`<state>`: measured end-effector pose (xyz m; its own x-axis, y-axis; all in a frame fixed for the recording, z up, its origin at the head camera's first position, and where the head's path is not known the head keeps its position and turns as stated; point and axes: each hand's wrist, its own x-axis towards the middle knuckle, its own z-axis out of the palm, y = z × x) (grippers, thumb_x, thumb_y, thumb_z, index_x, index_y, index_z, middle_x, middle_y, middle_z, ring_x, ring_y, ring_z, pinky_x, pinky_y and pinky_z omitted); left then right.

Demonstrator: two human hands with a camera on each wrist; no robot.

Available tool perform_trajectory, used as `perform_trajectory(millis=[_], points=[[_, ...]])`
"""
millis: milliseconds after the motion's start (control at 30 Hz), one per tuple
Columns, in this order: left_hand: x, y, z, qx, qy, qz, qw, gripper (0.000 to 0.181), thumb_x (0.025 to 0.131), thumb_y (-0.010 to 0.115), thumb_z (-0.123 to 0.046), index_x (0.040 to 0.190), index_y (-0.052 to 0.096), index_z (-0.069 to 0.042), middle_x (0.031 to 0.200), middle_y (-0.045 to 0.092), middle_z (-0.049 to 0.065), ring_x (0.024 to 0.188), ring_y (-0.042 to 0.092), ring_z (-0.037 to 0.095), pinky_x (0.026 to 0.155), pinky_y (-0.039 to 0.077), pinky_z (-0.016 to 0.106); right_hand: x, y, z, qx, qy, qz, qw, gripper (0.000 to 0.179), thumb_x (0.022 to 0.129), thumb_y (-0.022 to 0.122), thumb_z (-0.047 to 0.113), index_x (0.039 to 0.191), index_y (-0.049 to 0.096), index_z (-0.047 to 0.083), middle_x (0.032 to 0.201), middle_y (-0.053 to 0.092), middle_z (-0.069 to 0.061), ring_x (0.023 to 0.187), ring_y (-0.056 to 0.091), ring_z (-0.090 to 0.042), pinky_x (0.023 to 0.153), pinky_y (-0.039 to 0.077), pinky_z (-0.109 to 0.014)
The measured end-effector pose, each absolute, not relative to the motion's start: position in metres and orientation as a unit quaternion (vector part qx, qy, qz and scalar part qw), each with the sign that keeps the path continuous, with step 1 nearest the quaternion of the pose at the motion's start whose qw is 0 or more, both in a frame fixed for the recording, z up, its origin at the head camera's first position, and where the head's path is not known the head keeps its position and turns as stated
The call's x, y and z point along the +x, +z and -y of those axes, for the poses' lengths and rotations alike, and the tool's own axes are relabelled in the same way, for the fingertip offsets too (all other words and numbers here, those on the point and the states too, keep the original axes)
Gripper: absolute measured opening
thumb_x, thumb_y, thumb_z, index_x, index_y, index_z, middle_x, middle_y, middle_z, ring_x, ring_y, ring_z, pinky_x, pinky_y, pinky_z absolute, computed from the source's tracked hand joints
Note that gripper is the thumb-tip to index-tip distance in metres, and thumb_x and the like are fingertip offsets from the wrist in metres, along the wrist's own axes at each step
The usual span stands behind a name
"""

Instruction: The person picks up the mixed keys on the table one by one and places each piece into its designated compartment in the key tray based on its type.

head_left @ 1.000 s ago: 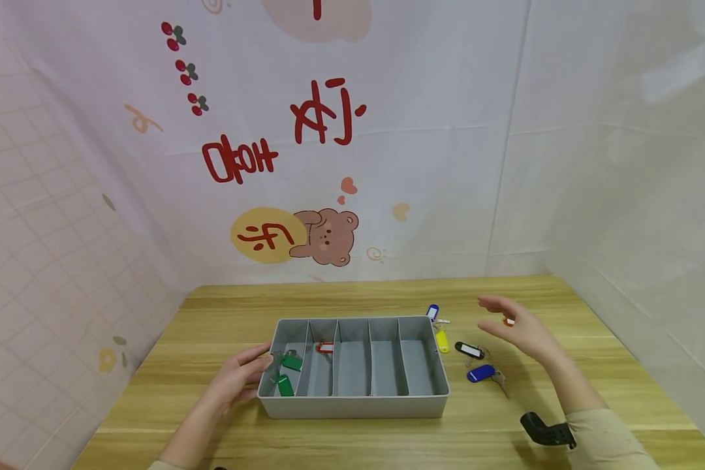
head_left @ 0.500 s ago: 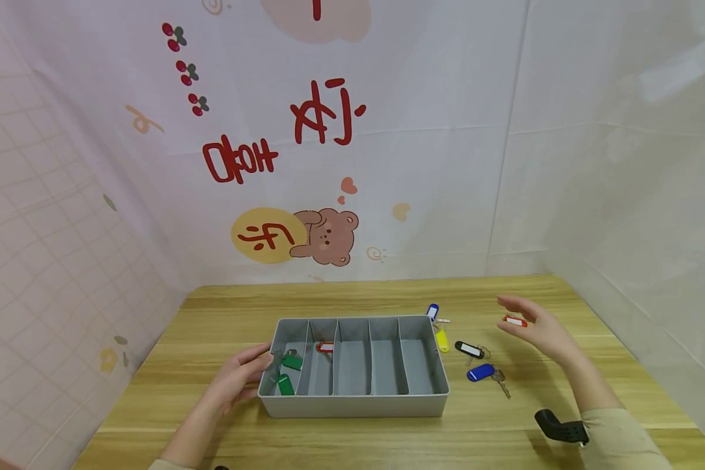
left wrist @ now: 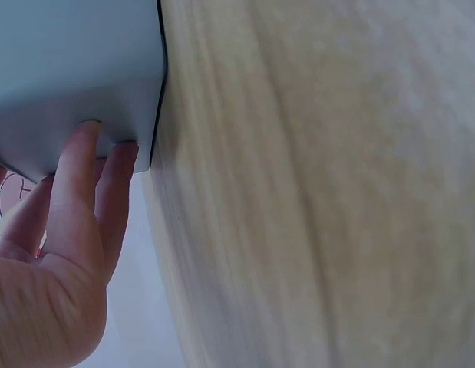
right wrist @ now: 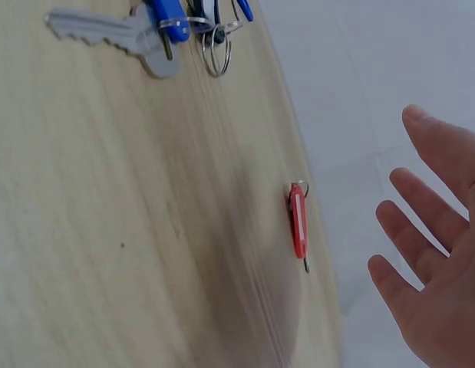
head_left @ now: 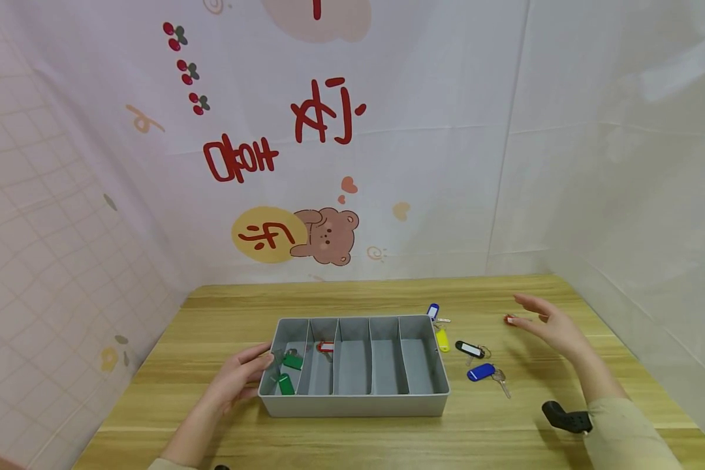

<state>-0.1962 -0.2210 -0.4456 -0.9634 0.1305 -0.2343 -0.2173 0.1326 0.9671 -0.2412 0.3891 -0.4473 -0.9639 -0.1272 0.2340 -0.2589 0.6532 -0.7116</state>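
A grey divided box (head_left: pixel 352 406) stands on the wooden table. At its left end my left hand (head_left: pixel 235 382) holds the side wall, thumb at the rim and fingertips (left wrist: pixel 86 130) against the outside. Green key tags (head_left: pixel 292 361) lie in the leftmost compartment, a red key tag (head_left: pixel 325 346) in the one beside it. My right hand (head_left: pixel 555 329) hovers at the right with spread, relaxed fingers and holds nothing. Close by it on the table is another red key tag (right wrist: pixel 299 222) with a ring, partly covered by the hand in the head view.
Right of the box lie a blue key tag (head_left: pixel 480 373) with its key (head_left: pixel 501 382), a black key tag (head_left: pixel 469 349), a yellow key tag (head_left: pixel 442 339) and a second blue tag (head_left: pixel 433 312). White printed cloth (head_left: pixel 435 196) hangs behind the table and along its sides.
My right hand has moved to the right, past the red key tag on the table, fingers still apart. My left hand and the box have stayed in place.
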Motion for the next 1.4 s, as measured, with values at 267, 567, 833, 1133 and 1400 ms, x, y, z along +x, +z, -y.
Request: perform_trajectory(millis=[267, 567, 833, 1133, 1400], points=[[-0.197, -0.448, 0.222, -0.027, 0.663, -0.735, 0.141, 0.066, 0.099, 0.061, -0.027, 0.151, 0.034, 0.004, 0.114, 0.069, 0.017, 0.095, 0.070, 0.026, 0.075, 0.059, 0.041, -0.250, -0.453, -0.395, 0.112, 0.376, 0.917, 0.079, 0.059, 0.096, 0.066, 0.018, 0.143, 0.043, -0.008, 0.142, 0.044, -0.033, 0.127, 0.039, -0.054, 0.098, 0.030, -0.070], [-0.196, -0.448, 0.222, -0.026, 0.661, -0.736, 0.141, 0.067, 0.099, 0.062, -0.028, 0.151, 0.034, 0.003, 0.117, 0.068, 0.019, 0.098, 0.069, 0.028, 0.076, 0.059, 0.041, -0.262, -0.461, -0.398, 0.092, 0.360, 0.926, 0.066, 0.054, 0.097, 0.065, 0.018, 0.142, 0.046, -0.007, 0.143, 0.043, -0.033, 0.127, 0.040, -0.054, 0.098, 0.034, -0.067], [-0.196, -0.449, 0.221, -0.030, 0.662, -0.737, 0.135, 0.066, 0.098, 0.063, -0.026, 0.151, 0.035, 0.004, 0.124, 0.064, 0.022, 0.100, 0.069, 0.029, 0.076, 0.059, 0.041, -0.269, -0.469, -0.401, 0.085, 0.342, 0.934, 0.054, 0.051, 0.097, 0.064, 0.015, 0.140, 0.048, -0.008, 0.138, 0.046, -0.036, 0.123, 0.042, -0.057, 0.096, 0.035, -0.069], [-0.197, -0.448, 0.222, -0.030, 0.662, -0.737, 0.136, 0.067, 0.098, 0.063, -0.026, 0.151, 0.034, 0.003, 0.123, 0.064, 0.022, 0.098, 0.069, 0.029, 0.075, 0.059, 0.041, -0.276, -0.471, -0.398, 0.083, 0.329, 0.940, 0.047, 0.046, 0.097, 0.065, 0.014, 0.136, 0.053, -0.006, 0.138, 0.047, -0.034, 0.121, 0.045, -0.057, 0.095, 0.037, -0.068], [-0.198, -0.448, 0.223, -0.031, 0.662, -0.736, 0.137, 0.067, 0.098, 0.063, -0.027, 0.151, 0.035, 0.003, 0.121, 0.066, 0.022, 0.098, 0.069, 0.029, 0.075, 0.059, 0.042, -0.282, -0.476, -0.398, 0.089, 0.305, 0.947, 0.056, 0.043, 0.095, 0.068, 0.012, 0.131, 0.057, -0.008, 0.133, 0.050, -0.035, 0.115, 0.051, -0.057, 0.094, 0.040, -0.067]])
